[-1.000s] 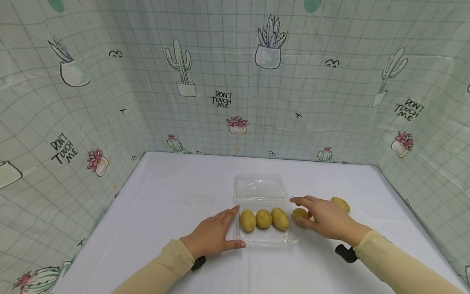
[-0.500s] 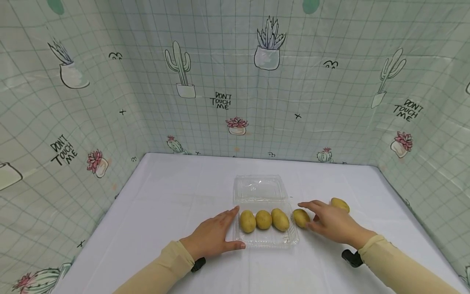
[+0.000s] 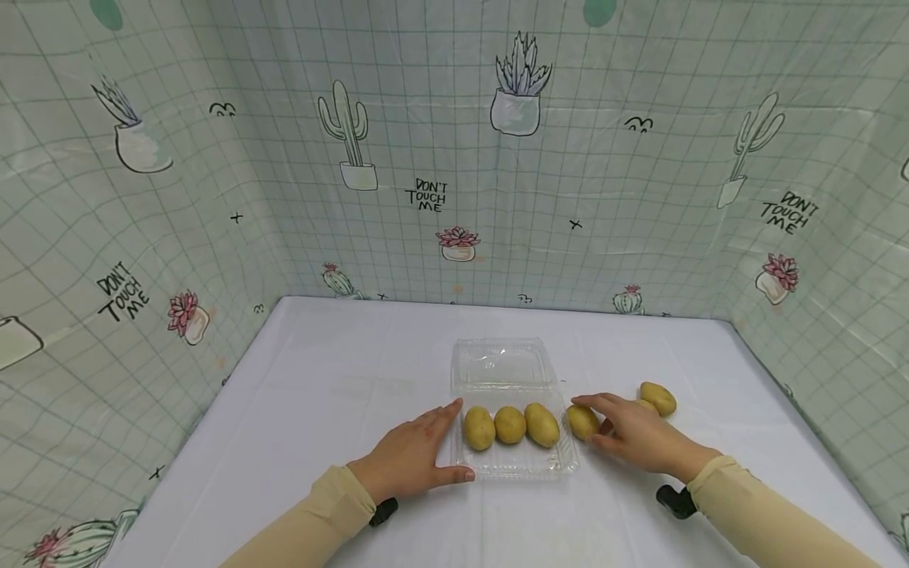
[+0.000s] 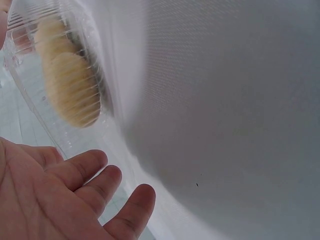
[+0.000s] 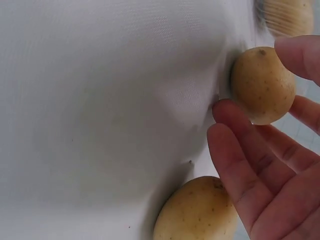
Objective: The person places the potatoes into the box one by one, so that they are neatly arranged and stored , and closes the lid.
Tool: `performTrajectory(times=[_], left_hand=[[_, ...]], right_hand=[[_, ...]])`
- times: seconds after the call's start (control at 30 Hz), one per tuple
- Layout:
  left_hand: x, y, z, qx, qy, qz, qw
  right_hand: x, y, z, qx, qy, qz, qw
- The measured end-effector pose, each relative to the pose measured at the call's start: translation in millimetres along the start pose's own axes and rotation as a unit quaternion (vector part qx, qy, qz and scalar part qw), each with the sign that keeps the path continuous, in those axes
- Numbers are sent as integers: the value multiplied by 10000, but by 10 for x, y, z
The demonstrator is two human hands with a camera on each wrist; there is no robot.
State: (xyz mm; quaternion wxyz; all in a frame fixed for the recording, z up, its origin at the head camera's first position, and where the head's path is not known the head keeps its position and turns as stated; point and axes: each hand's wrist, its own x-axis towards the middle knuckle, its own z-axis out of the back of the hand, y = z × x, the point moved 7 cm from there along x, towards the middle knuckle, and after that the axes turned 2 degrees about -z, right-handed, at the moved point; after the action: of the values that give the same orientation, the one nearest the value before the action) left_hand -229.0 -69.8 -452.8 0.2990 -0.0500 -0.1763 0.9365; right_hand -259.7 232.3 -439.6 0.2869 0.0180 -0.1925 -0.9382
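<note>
A clear plastic clamshell box (image 3: 518,465) lies with its lid (image 3: 501,363) folded back. Three potatoes stand in a row inside it, the middle potato (image 3: 510,425) being the roundest. Against the box's left side rests my left hand (image 3: 412,454), fingers spread and straight, with the thumb at the front corner. Just outside the right wall sits another potato (image 3: 582,423). My right hand (image 3: 635,430) reaches round this potato, its thumb and index finger on opposite sides; in the right wrist view the other fingers (image 5: 232,160) lie beside it.
Two more potatoes lie behind the right hand, the farther potato (image 3: 658,398) in full sight and the other partly hidden. A white cloth covers the table (image 3: 341,347). Patterned curtains (image 3: 419,102) enclose its back and sides.
My right hand first drew back to the right off the potato beside the box, then came back left with its fingers about it. The potato stays in place. My left hand keeps still.
</note>
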Motion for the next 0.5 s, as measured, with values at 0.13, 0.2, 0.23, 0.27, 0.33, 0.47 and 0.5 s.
performTrajectory(times=[0.13, 0.2, 0.23, 0.27, 0.33, 0.47, 0.5], left_hand=[[2, 4, -4, 0, 18, 21, 10000], [3, 5, -4, 3, 14, 28, 10000], [4, 6, -5, 4, 12, 33, 10000], [5, 6, -5, 1, 8, 36, 10000], [7, 8, -7, 4, 3, 42, 10000], [10, 12, -14, 24, -5, 35, 10000], [12, 12, -15, 28, -8, 33, 10000]], right_hand=[[15, 1, -17, 27, 12, 43, 10000], [22, 5, -14, 19, -3, 76, 10000], [27, 5, -14, 17, -3, 77, 10000], [31, 4, -14, 25, -1, 72, 10000], [39, -4, -18, 54, 26, 47, 10000], [49, -24, -35, 162, 118, -53, 9998], [50, -30, -40, 190, 138, -74, 9997]])
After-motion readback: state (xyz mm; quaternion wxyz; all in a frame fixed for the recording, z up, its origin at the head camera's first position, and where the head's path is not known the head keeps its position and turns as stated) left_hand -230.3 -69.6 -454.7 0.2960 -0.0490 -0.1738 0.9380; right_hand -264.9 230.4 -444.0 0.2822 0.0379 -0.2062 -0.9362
